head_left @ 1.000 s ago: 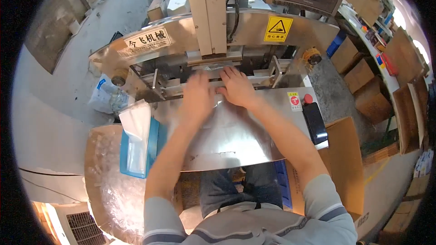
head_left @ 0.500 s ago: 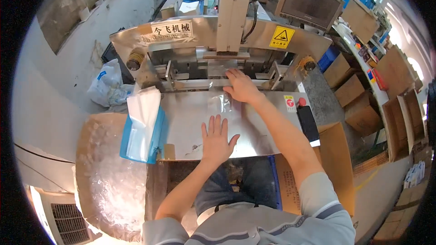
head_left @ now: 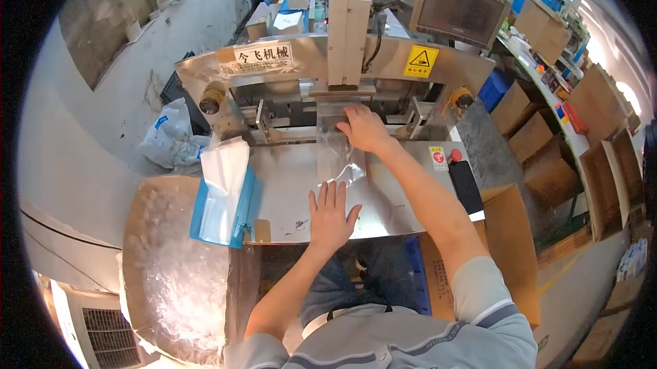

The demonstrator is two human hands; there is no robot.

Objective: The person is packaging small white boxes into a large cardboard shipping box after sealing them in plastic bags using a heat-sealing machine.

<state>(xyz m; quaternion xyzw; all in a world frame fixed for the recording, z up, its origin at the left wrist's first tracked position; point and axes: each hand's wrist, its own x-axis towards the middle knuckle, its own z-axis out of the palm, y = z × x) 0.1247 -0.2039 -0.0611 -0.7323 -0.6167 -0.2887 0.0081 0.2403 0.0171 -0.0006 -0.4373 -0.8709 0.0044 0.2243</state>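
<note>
A flat, clear plastic bag or film (head_left: 331, 157) lies on the steel worktable (head_left: 287, 184) of a machine. Its far end runs under the machine's crossbar, and its near edge lies just beyond my left fingertips. My left hand (head_left: 330, 220) rests palm down near the table's front edge, fingers straight and spread. Farther off, my right hand (head_left: 367, 129) lies over the film's right side, its thumb and fingers stretched apart and touching it. Above the film's far end stands the machine's upright metal head (head_left: 348, 40).
A blue holder (head_left: 248, 208) with a stack of clear, whitish bags stands at the table's left. Below it, a large carton (head_left: 140, 232) holds loose clear plastic. On the right are a red button (head_left: 456, 155), a black box (head_left: 467, 187) and an open carton (head_left: 513, 252).
The clear film now reaches nearer to me, close to my left fingertips. Both hands keep nearly the same pose, and the whole view has shifted slightly.
</note>
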